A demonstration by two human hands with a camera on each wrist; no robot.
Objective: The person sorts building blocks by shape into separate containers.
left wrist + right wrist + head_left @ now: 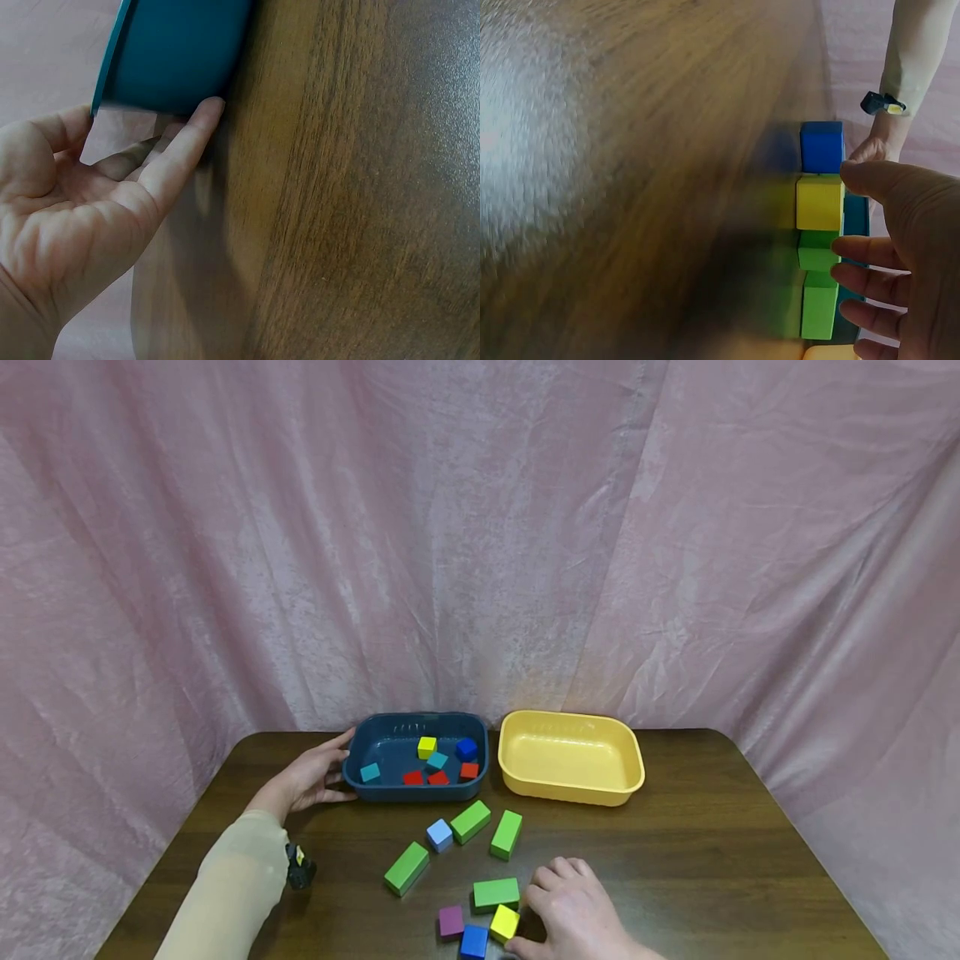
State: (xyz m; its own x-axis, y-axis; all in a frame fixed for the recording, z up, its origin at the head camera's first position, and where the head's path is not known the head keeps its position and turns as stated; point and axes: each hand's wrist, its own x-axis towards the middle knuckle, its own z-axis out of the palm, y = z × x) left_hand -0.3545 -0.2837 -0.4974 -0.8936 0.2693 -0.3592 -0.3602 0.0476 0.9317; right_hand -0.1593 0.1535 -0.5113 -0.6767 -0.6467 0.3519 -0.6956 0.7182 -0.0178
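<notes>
Farthest toward the person from the blue tray [417, 794]: right hand [572, 910] above the table [712, 877], thumb and fingers apart, loosely bent, nothing held. Yellow cube [505, 924] sits just beside the thumb, well short of the blue tray; whether they touch, can't tell. Step in hand looks like reaching for that cube. Next move would call for closing thumb and fingertips on it without nudging the neighbours, then lifting.

Counts, going in toward the blue tray. Same near cluster: 1 blue cube [473, 942], 1 purple cube [451, 923], 1 green block [496, 895] on the tray side of the yellow cube. Roughly midway: 1 more green, in front of the tray's left half. Closer: 1 light blue cube [439, 834], 1 green off the tray's near right corner, 1 green just in front of its near wall. Loose total 8, 4 of them green.

Left hand [309, 779] at the blue tray's left end: fingers extended against it, not wrapped round; probably steadying.

In the blue tray, 7: 3 red blocks [468, 772] along the near side, 2 teal blocks [370, 772] (near left corner, middle), 1 dark blue cube [467, 749], 1 second yellow cube [427, 747] farther back.

1 yellow tray [570, 792] just right of the blue tray. Pink curtain [480, 568] behind.
</notes>
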